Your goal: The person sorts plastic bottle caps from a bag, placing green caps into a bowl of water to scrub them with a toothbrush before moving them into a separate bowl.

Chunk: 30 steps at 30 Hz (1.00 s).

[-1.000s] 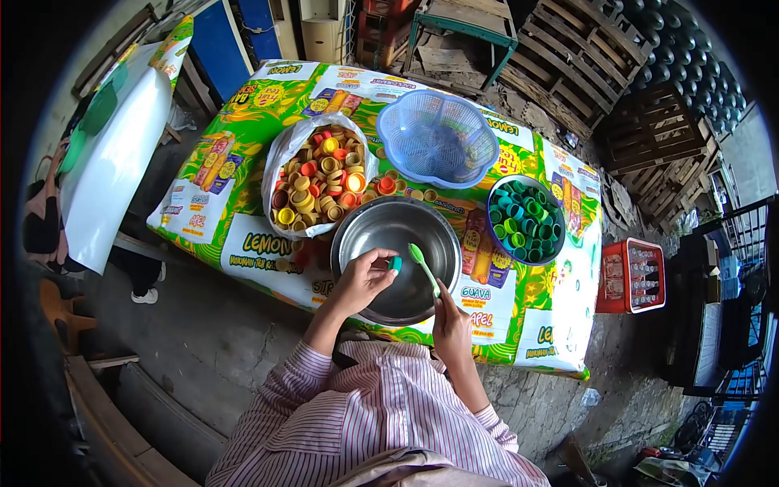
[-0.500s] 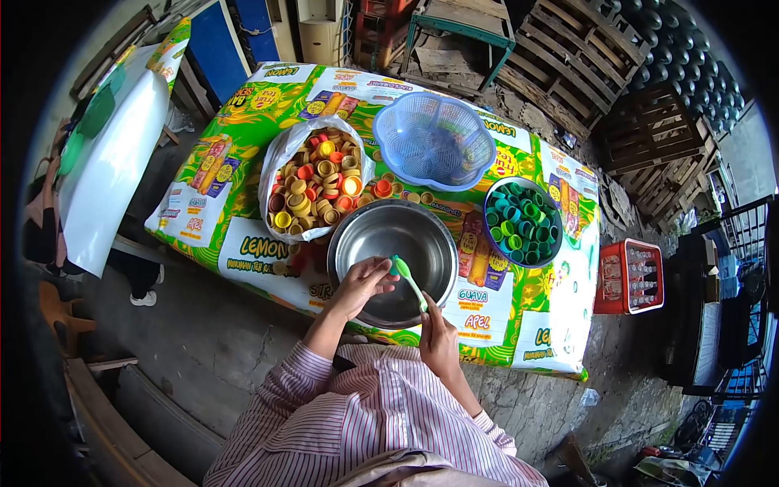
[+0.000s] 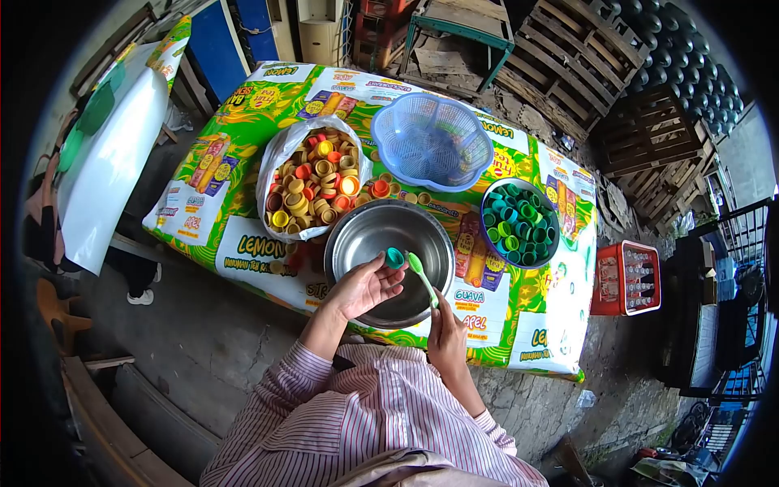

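In the head view, my left hand (image 3: 367,289) pinches a green bottle cap (image 3: 394,258) at its fingertips, the cap's hollow inside facing up. My right hand (image 3: 446,331) grips the handle end of a light green toothbrush (image 3: 423,278), whose head is close beside the cap. Both hands are over a steel basin (image 3: 341,235) on the table. Whether the bristles touch the cap is too small to tell.
A white plastic bag (image 3: 266,195) holds orange, yellow and tan caps. Behind the basin stands a blue plastic basket (image 3: 434,138). To the right is a bowl (image 3: 531,264) of green caps. A red crate (image 3: 604,284) of bottles stands beyond the table's right edge.
The cap has turned so its open inside shows, and my left fingers have opened out a little. The toothbrush head has come slightly away from the cap, with my right hand shifted right.
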Each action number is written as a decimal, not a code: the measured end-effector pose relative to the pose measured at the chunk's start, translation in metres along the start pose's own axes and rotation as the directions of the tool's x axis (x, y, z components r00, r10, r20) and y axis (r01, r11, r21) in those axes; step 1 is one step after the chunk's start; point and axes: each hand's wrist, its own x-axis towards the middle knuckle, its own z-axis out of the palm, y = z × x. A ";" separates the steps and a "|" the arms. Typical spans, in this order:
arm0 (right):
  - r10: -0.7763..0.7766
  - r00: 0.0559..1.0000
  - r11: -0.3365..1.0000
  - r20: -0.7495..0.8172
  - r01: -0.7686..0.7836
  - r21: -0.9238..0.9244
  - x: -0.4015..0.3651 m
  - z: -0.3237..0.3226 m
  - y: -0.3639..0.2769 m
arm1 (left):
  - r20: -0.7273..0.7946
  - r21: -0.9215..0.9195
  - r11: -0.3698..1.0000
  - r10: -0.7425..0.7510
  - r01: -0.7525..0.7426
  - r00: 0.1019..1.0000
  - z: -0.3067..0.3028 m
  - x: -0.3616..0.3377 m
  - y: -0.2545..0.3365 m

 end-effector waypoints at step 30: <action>0.081 0.994 0.997 0.068 -0.080 -0.017 0.007 -0.003 0.006 | 0.291 0.920 -0.009 0.689 -0.393 0.664 0.008 -0.005 -0.004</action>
